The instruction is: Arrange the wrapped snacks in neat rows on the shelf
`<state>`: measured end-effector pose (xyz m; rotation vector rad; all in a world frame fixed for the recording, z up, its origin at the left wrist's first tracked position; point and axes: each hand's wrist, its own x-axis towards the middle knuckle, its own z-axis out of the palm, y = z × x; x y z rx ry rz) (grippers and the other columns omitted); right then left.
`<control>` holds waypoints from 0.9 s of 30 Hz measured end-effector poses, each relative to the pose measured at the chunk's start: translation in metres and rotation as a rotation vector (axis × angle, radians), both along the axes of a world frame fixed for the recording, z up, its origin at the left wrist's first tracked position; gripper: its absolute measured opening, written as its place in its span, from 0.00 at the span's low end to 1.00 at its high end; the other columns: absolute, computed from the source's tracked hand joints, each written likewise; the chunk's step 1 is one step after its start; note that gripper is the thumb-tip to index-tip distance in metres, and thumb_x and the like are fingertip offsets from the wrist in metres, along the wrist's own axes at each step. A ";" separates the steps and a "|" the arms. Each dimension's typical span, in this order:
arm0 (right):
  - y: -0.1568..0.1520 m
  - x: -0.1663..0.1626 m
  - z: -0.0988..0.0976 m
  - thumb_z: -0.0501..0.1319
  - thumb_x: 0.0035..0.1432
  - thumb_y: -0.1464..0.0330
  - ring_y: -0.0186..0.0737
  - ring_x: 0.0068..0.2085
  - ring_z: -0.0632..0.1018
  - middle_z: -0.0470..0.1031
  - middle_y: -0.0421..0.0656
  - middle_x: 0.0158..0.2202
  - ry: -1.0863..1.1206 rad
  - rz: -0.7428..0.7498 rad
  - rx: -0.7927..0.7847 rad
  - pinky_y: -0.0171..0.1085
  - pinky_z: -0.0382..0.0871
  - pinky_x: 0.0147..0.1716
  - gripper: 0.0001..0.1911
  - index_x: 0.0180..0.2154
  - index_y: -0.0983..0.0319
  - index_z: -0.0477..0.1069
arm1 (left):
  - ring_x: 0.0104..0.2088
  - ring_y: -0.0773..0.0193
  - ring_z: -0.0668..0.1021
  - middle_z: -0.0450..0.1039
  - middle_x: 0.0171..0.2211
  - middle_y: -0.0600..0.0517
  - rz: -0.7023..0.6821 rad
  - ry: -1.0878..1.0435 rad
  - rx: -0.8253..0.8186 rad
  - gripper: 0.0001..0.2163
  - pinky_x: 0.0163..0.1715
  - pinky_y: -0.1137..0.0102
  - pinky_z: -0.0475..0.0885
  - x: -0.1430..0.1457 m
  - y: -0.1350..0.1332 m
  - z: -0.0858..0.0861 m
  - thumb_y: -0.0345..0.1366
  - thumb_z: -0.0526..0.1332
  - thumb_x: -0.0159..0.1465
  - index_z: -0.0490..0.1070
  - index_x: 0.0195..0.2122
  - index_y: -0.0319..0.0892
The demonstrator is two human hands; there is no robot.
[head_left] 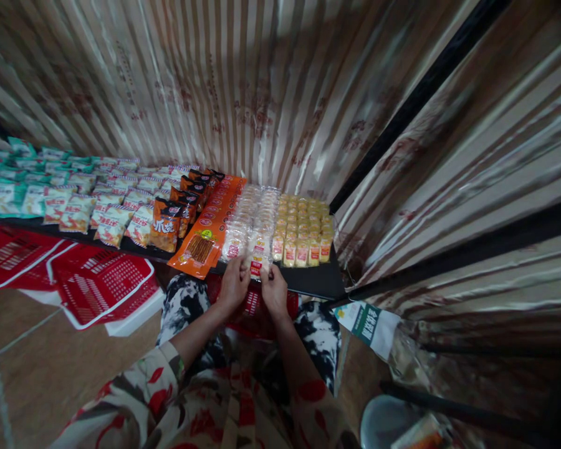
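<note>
My left hand (pixel 234 284) and my right hand (pixel 273 290) meet at the front edge of a dark shelf (pixel 318 282). Together they pinch a small clear snack packet with a red label (pixel 257 265). It sits at the near end of rows of like clear packets (pixel 255 218). Yellow packets (pixel 303 227) lie in rows just to the right. A long orange packet (pixel 206 240) lies to the left of my hands. Both hands have their fingers closed on the packet's lower edge.
Further left lie dark orange bags (pixel 168 227), white and red bags (pixel 107 218) and green bags (pixel 9 187). Red baskets (pixel 98 284) rest below the shelf at left. Striped curtain (pixel 243 87) hangs behind. A grey bucket (pixel 386 421) stands at the lower right.
</note>
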<state>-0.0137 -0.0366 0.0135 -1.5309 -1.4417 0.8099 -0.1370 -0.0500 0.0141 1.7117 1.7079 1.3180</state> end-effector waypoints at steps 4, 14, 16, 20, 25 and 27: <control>0.010 0.002 -0.002 0.50 0.57 0.56 0.39 0.31 0.73 0.76 0.44 0.32 -0.083 -0.020 0.010 0.35 0.65 0.34 0.19 0.37 0.62 0.71 | 0.52 0.55 0.69 0.67 0.49 0.42 0.012 0.302 0.075 0.13 0.53 0.58 0.66 0.000 0.004 -0.003 0.28 0.57 0.61 0.69 0.48 0.39; 0.025 0.000 -0.011 0.51 0.57 0.61 0.42 0.38 0.72 0.74 0.49 0.39 -0.219 -0.095 0.047 0.39 0.65 0.41 0.18 0.42 0.64 0.71 | 0.65 0.44 0.49 0.49 0.64 0.38 0.082 0.585 0.086 0.25 0.59 0.49 0.55 -0.007 0.017 -0.013 0.38 0.60 0.61 0.60 0.60 0.43; 0.026 -0.002 -0.013 0.52 0.57 0.63 0.44 0.41 0.72 0.73 0.50 0.40 -0.242 -0.128 0.081 0.41 0.65 0.44 0.18 0.44 0.66 0.70 | 0.66 0.43 0.48 0.46 0.65 0.38 0.070 0.591 0.077 0.25 0.59 0.49 0.55 -0.009 0.021 -0.019 0.38 0.60 0.62 0.59 0.60 0.44; 0.024 -0.005 -0.017 0.53 0.57 0.65 0.45 0.46 0.69 0.70 0.52 0.44 -0.270 -0.163 0.161 0.44 0.63 0.49 0.20 0.50 0.66 0.66 | 0.66 0.44 0.48 0.45 0.66 0.38 0.053 0.576 0.070 0.25 0.58 0.49 0.55 -0.010 0.025 -0.029 0.38 0.59 0.63 0.58 0.61 0.45; 0.019 -0.011 -0.018 0.54 0.58 0.64 0.47 0.50 0.65 0.64 0.53 0.48 -0.320 -0.174 0.195 0.45 0.63 0.50 0.26 0.58 0.64 0.61 | 0.66 0.45 0.48 0.43 0.66 0.39 0.049 0.556 0.071 0.23 0.58 0.49 0.54 -0.009 0.026 -0.035 0.38 0.57 0.64 0.59 0.61 0.46; 0.018 -0.012 -0.016 0.55 0.58 0.62 0.46 0.48 0.65 0.62 0.51 0.46 -0.354 -0.160 0.183 0.44 0.65 0.48 0.27 0.58 0.61 0.62 | 0.66 0.44 0.48 0.42 0.67 0.40 0.047 0.559 0.073 0.22 0.59 0.48 0.53 -0.009 0.026 -0.035 0.38 0.57 0.65 0.60 0.61 0.48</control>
